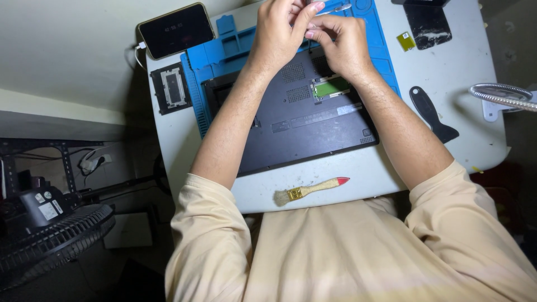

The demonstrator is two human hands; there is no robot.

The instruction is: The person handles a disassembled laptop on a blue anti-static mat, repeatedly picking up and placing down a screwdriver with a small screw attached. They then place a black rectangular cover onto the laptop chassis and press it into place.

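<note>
Fingers point(313, 14) of both hands pinch together on a thin silvery tool point(334, 8) over the far edge of the upturned laptop point(313, 120). Left hand point(279, 33) and right hand point(341, 42) touch. A slip could gouge the green board point(331, 87) exposed just below them.

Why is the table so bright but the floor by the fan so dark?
In the head view, light falls on the white table, the laptop and both hands, left hand and right hand. The fan sits in deep shadow, the table edges bend like a fisheye, and the shirt looks soft.
</note>
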